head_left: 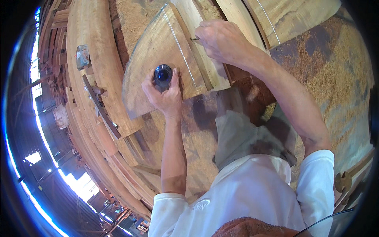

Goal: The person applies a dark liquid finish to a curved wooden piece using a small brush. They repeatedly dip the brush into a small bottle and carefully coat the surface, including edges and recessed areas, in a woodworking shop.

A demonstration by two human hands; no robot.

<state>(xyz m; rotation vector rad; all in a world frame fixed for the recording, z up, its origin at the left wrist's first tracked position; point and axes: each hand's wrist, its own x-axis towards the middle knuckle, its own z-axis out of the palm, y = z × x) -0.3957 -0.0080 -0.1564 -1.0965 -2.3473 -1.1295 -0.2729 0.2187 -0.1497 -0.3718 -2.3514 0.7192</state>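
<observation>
My left hand (166,94) is wrapped round a dark, glossy, round-topped bottle-like thing (162,75), held upright over a wide board (146,63) with a curved edge. A straight white line (177,42) runs along this board. Farther to the right, my right hand (221,41) is closed with its fingers bent, above a narrower pale plank (193,23). A small, thin dark piece (194,39) sticks out from its fingertips; its kind does not show.
Another white-lined board (294,19) lies at the far right. On the left, a roll of tape (83,57) and a curved dark-edged tool (100,104) rest on a long thick plank (94,27). Sawdust covers the floor (331,79), and stacked timber (118,170) runs along the left.
</observation>
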